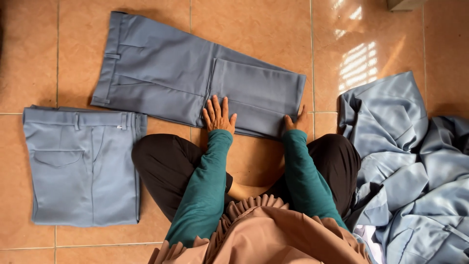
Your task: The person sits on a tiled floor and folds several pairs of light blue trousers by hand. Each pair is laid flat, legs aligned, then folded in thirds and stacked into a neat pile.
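Both my hands pressed the grey trousers (195,78) on the floor (273,24): left hand (218,115) flat, fingers spread; right hand (296,121) gripping the folded edge.

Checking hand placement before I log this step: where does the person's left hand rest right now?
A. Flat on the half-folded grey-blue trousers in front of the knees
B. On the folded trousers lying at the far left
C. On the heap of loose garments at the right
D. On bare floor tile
A: the left hand lies flat, fingers spread, on the half-folded trousers, while the right hand grips their folded edge.
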